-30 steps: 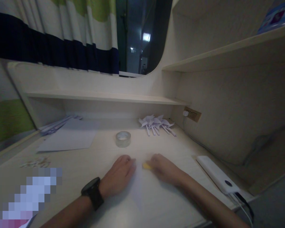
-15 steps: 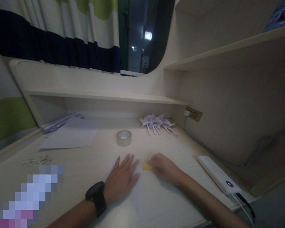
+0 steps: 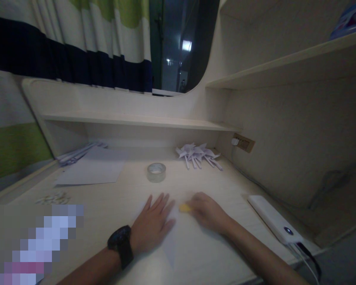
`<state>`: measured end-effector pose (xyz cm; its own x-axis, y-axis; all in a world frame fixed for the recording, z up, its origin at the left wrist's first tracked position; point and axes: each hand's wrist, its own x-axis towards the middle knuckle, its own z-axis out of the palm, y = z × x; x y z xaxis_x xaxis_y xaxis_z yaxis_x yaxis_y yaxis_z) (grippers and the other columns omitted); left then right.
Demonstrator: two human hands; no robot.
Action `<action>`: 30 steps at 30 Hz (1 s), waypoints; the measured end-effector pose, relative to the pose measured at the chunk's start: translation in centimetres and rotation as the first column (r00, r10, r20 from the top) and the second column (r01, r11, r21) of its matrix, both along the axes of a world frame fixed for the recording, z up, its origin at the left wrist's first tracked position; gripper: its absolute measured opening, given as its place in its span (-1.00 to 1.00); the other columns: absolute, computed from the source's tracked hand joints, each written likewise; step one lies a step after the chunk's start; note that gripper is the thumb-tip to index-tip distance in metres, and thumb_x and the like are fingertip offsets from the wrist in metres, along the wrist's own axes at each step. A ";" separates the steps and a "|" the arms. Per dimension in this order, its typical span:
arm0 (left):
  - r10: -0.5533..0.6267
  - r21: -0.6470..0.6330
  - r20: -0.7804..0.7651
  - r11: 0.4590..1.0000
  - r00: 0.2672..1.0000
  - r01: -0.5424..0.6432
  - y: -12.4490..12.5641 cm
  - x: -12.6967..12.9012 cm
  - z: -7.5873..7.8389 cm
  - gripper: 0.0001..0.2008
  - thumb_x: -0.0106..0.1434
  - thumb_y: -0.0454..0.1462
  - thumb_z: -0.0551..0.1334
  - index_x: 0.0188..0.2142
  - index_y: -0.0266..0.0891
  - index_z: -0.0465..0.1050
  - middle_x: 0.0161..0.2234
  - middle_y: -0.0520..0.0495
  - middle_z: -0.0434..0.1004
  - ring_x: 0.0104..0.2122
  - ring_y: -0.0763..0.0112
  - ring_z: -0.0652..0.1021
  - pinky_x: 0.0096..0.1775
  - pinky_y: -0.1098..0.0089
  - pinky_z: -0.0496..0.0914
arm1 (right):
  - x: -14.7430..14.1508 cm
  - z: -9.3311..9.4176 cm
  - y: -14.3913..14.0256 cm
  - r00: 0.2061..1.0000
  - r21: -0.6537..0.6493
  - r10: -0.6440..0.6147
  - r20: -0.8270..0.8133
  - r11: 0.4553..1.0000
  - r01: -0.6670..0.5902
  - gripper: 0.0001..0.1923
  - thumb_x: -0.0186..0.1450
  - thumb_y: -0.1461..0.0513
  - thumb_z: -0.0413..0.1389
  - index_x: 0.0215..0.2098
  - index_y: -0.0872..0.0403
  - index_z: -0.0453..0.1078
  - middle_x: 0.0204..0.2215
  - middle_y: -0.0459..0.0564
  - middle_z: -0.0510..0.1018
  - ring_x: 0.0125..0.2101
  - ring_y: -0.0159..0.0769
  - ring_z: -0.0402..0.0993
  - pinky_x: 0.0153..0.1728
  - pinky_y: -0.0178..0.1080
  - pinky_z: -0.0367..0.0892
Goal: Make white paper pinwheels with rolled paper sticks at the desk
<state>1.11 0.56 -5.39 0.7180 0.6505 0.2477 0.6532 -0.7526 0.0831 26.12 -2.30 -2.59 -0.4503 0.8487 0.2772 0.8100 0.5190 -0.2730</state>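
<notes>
My left hand (image 3: 152, 221), with a black watch on the wrist, lies flat with fingers spread on a white sheet of paper (image 3: 178, 241) on the desk. My right hand (image 3: 206, 211) is closed around a small yellow object (image 3: 183, 207), pressing its tip on the paper just right of my left fingers. The paper is pale and hard to tell from the desk top; a fold line runs down its middle.
A roll of clear tape (image 3: 156, 172) stands behind my hands. Folded white paper pinwheels (image 3: 198, 155) lie at the back right by a wall socket (image 3: 242, 143). A white power bank (image 3: 275, 225) with cables lies at right. Paper sheets (image 3: 90, 170) and small scraps (image 3: 52, 198) lie at left.
My left hand went from curled to flat with fingers spread on the paper. My right hand stayed in place with the yellow object. The view shifted slightly.
</notes>
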 end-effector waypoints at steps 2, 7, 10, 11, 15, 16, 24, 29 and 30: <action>0.001 0.002 -0.008 1.000 1.000 -0.001 0.1 0.0 -0.1 -0.44 0.39 0.01 -0.18 0.29 -0.13 0.00 0.31 -0.16 -0.01 0.28 0.10 0.02 0.21 -0.09 -0.13 | -0.1 -0.3 0.0 1.000 0.021 -0.023 0.007 1.000 0.023 -0.72 0.29 0.25 0.06 -0.04 0.02 0.42 -0.27 0.05 0.42 -0.25 -0.24 0.31 -0.23 -0.22 0.22; 0.006 0.012 -0.021 1.000 1.000 -0.006 0.2 0.1 -0.3 -0.44 0.39 0.01 -0.19 0.29 -0.14 0.00 0.30 -0.19 -0.01 0.28 0.11 0.02 0.21 -0.10 -0.14 | -0.6 -0.6 -0.4 0.998 0.077 -0.053 0.022 0.996 0.051 -0.73 0.27 0.28 0.04 -0.07 0.01 0.43 -0.30 0.04 0.41 -0.25 -0.24 0.30 -0.24 -0.23 0.21; 0.011 0.018 -0.014 1.000 1.000 -0.011 0.2 0.2 -0.3 -0.44 0.39 0.01 -0.18 0.29 -0.14 0.00 0.30 -0.19 0.00 0.28 0.10 0.03 0.21 -0.10 -0.14 | -0.9 -0.4 -0.7 0.998 0.093 -0.057 0.033 0.994 0.054 -0.76 0.27 0.29 0.04 -0.11 0.03 0.43 -0.30 0.03 0.41 -0.25 -0.24 0.29 -0.24 -0.23 0.20; 0.011 0.019 -0.010 1.000 1.000 -0.010 0.2 0.2 -0.3 -0.45 0.39 0.00 -0.18 0.29 -0.13 0.00 0.30 -0.18 0.00 0.28 0.10 0.02 0.21 -0.10 -0.14 | -1.0 -0.3 -0.8 0.997 0.097 -0.063 0.040 0.994 0.059 -0.77 0.27 0.30 0.03 -0.14 0.03 0.43 -0.31 0.03 0.41 -0.26 -0.24 0.29 -0.24 -0.23 0.20; 0.000 0.016 0.002 1.000 1.000 0.000 0.1 0.2 -0.3 -0.46 0.39 -0.01 -0.17 0.29 -0.12 -0.02 0.30 -0.14 0.02 0.28 0.10 0.02 0.21 -0.11 -0.15 | -1.4 -0.1 -1.0 0.993 0.108 -0.098 0.072 0.990 0.090 -0.81 0.25 0.31 0.04 -0.20 0.03 0.43 -0.33 0.01 0.42 -0.27 -0.24 0.29 -0.25 -0.22 0.18; -0.002 0.014 0.002 1.000 1.000 0.002 0.1 0.2 -0.3 -0.46 0.39 -0.01 -0.17 0.29 -0.12 -0.02 0.30 -0.14 0.02 0.28 0.09 0.02 0.21 -0.11 -0.15 | -1.4 -0.1 -1.0 0.992 0.110 -0.101 0.080 0.990 0.092 -0.81 0.25 0.31 0.04 -0.20 0.03 0.43 -0.33 0.01 0.42 -0.28 -0.24 0.29 -0.26 -0.22 0.18; -0.009 0.006 0.015 1.000 1.000 0.009 0.3 0.2 -0.5 -0.45 0.39 0.00 -0.17 0.29 -0.11 -0.01 0.30 -0.13 0.03 0.28 0.10 0.03 0.21 -0.11 -0.17 | -1.5 -0.2 -1.1 0.989 0.136 -0.103 0.103 0.987 0.088 -0.86 0.25 0.29 0.05 -0.25 0.04 0.43 -0.35 0.02 0.42 -0.29 -0.23 0.29 -0.27 -0.22 0.18; -0.005 0.015 0.032 1.000 0.999 0.005 0.3 0.0 -0.5 -0.41 0.38 -0.02 -0.12 0.31 -0.20 -0.08 0.32 -0.17 -0.05 0.29 0.16 0.01 0.23 -0.02 -0.13 | -1.5 -0.1 -1.1 0.992 0.124 -0.094 0.089 0.989 0.082 -0.85 0.25 0.30 0.05 -0.26 0.04 0.44 -0.37 0.01 0.41 -0.30 -0.26 0.29 -0.29 -0.24 0.18; 0.001 0.022 0.037 1.000 0.999 -0.001 0.2 0.0 -0.5 -0.39 0.37 -0.02 -0.10 0.31 -0.26 -0.10 0.32 -0.20 -0.09 0.29 0.17 -0.01 0.23 0.03 -0.10 | -1.5 -0.1 -1.1 0.992 0.121 -0.090 0.085 0.989 0.080 -0.85 0.25 0.30 0.05 -0.25 0.04 0.45 -0.37 0.01 0.41 -0.31 -0.26 0.29 -0.30 -0.24 0.18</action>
